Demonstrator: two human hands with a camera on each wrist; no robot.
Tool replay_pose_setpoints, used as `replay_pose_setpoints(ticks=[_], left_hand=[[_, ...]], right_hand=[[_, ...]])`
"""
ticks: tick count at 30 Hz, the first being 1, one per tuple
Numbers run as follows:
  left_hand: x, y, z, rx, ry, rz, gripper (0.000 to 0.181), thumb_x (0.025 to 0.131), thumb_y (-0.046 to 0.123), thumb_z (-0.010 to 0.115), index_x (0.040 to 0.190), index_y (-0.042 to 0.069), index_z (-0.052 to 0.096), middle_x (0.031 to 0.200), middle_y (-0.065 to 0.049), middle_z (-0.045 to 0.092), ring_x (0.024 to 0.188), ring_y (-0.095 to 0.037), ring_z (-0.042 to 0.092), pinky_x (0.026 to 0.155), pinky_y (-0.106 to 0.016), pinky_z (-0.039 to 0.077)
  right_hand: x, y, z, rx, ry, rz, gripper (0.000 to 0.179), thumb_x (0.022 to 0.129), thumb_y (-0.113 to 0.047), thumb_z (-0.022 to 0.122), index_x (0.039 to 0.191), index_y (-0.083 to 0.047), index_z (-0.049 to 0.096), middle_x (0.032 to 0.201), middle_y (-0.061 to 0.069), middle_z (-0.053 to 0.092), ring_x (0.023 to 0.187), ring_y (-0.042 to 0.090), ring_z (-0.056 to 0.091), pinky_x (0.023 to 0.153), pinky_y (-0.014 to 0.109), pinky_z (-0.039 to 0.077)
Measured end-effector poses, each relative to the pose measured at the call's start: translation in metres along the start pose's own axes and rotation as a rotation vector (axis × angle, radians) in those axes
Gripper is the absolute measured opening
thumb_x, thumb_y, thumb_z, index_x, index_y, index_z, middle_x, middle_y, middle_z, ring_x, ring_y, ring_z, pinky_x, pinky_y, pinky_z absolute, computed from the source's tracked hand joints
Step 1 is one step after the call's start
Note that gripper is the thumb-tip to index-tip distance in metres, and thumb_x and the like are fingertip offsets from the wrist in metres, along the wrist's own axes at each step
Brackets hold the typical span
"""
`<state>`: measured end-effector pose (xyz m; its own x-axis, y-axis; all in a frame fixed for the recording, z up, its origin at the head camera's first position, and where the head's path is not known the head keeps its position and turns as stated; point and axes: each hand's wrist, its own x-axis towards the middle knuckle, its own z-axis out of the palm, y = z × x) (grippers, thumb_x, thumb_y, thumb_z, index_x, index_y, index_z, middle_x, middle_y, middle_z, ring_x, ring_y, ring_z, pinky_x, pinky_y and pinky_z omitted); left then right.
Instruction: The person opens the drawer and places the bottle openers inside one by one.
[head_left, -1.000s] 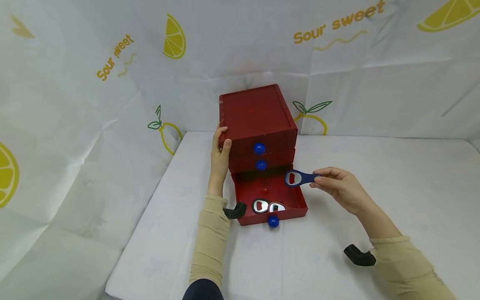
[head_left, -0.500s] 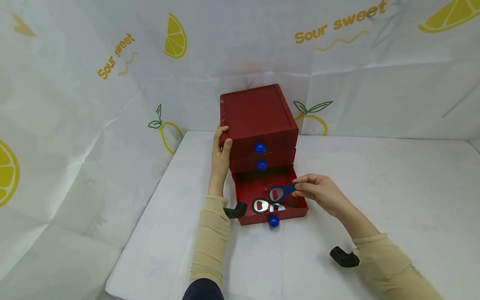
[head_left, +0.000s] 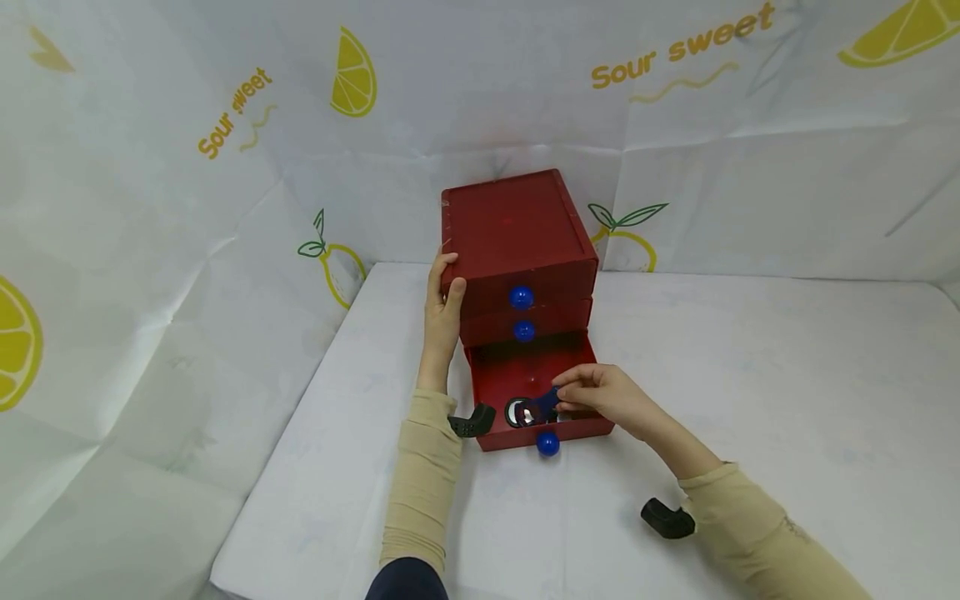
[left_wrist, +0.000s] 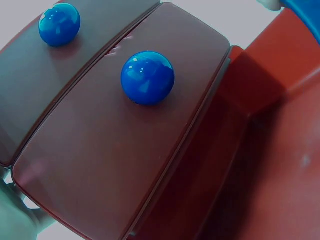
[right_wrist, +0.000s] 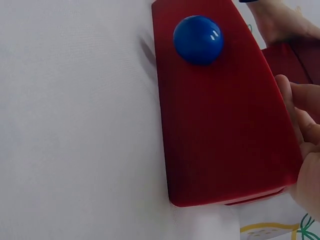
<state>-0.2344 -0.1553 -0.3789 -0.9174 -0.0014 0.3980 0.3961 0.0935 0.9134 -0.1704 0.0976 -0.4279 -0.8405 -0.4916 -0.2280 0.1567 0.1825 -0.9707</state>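
Note:
A small red drawer cabinet (head_left: 517, 221) stands on the table with its bottom drawer (head_left: 495, 379) pulled out. My left hand (head_left: 442, 317) rests against the cabinet's left side, its thumb by the front corner. My right hand (head_left: 600, 396) pinches the handle end of a blue bottle opener (head_left: 550, 402) and dips into the drawer's right part. A black-rimmed bottle opener (head_left: 514, 412) lies near the drawer front, partly covered by the blue one. Another opener there is mostly hidden. In the right wrist view, the drawer front (right_wrist: 220, 110) hides what my right hand (right_wrist: 307, 130) pinches.
Blue round knobs (head_left: 521, 297) stick out from the drawer fronts; the two upper drawers are closed. A white sheet printed with lemons hangs behind the white table (head_left: 750, 375). Black curved pieces (head_left: 667, 518) jut from both sleeves.
My right hand has moved left and down, bringing the blue bottle opener from above the drawer's right edge down into it by the other openers. My left hand has stayed put.

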Motion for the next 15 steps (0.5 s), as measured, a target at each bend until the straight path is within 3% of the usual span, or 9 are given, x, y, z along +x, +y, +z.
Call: replay_pose_setpoints(ticks=[15], left_hand=[[-0.0007,0.0027,0.0003,0.003,-0.003,-0.016,0.080,0.079,0.069,0.043,0.136,0.014,0.032,0.154,-0.006,0.021,0.128,-0.027,0.036,0.101,-0.043,0.036]], right_hand=[[-0.0013,0.0036,0.0011,-0.123,0.103,-0.037,0.038,0.092,-0.021,0.058,0.122,0.002,0.053,0.109,0.021,0.064,0.090,0.019,0.068,0.078,0.022,0.054]])
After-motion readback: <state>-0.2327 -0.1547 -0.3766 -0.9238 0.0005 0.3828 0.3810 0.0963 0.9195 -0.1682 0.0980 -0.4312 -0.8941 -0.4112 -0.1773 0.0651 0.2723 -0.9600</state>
